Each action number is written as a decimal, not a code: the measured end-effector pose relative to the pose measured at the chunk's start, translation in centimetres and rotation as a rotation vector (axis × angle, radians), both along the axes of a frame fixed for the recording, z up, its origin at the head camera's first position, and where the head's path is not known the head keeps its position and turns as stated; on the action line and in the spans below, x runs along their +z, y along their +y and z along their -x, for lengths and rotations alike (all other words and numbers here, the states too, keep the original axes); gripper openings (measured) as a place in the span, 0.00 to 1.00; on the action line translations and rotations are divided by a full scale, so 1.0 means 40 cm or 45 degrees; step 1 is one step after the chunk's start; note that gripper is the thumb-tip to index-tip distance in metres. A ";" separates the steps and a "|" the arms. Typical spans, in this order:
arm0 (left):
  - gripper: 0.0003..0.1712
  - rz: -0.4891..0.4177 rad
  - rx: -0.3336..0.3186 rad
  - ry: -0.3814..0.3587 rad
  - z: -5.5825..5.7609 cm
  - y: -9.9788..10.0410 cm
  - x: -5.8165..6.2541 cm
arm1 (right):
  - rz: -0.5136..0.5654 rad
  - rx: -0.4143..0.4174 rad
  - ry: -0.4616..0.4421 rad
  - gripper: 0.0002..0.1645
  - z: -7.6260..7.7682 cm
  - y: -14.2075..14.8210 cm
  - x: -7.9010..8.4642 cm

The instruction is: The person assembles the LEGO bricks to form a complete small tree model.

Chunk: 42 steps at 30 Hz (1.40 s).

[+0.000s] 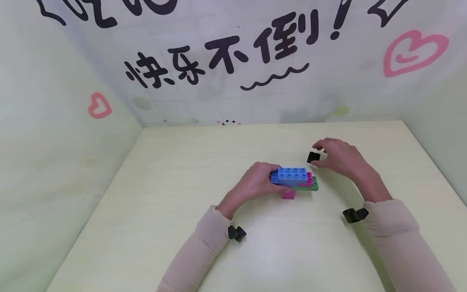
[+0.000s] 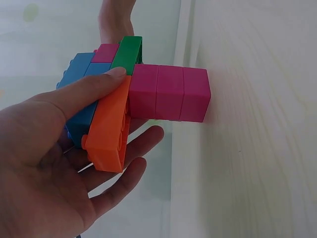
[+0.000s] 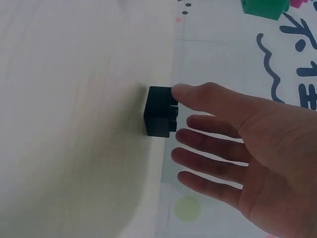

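Observation:
My left hand (image 1: 260, 181) grips a model built of toy building bricks, thumb on the near side and fingers on the far side. On its top sits a blue brick (image 1: 292, 175), with a green brick (image 1: 306, 188) below at the right. The left wrist view shows an orange brick (image 2: 106, 129) under the thumb and a column of magenta bricks (image 2: 170, 93) pointing down at the table; whether it touches is unclear. A small black brick (image 3: 158, 113) lies on the table. Around it my right hand (image 1: 339, 157) hovers, fingers spread from the thumb, thumb tip at the brick's studded side.
The pale wooden table (image 1: 164, 194) meets a back wall (image 1: 219, 101) printed with dark lettering and hearts. Side panels stand left (image 1: 54, 142) and right. Each wrist carries a small black device, the left one (image 1: 237, 233) and the right one (image 1: 355, 215).

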<state>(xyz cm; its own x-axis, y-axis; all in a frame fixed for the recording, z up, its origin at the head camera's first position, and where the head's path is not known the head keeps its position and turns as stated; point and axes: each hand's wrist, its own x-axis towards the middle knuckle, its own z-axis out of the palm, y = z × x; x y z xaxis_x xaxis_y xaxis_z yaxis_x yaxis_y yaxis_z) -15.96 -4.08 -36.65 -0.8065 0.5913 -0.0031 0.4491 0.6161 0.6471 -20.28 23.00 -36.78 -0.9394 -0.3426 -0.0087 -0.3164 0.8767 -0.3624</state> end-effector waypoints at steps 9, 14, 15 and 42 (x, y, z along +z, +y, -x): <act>0.23 0.014 -0.023 0.033 -0.003 0.012 0.006 | -0.005 -0.032 -0.052 0.26 0.006 0.013 -0.011; 0.24 0.026 -0.020 0.037 -0.004 0.012 0.009 | 0.008 -0.030 -0.039 0.24 0.005 0.016 -0.016; 0.24 0.029 -0.019 0.036 -0.005 0.012 0.010 | 0.013 -0.028 -0.031 0.24 0.004 0.016 -0.017; 0.18 -0.011 -0.033 0.036 0.004 -0.002 -0.003 | 0.377 0.485 0.279 0.22 -0.166 -0.090 0.160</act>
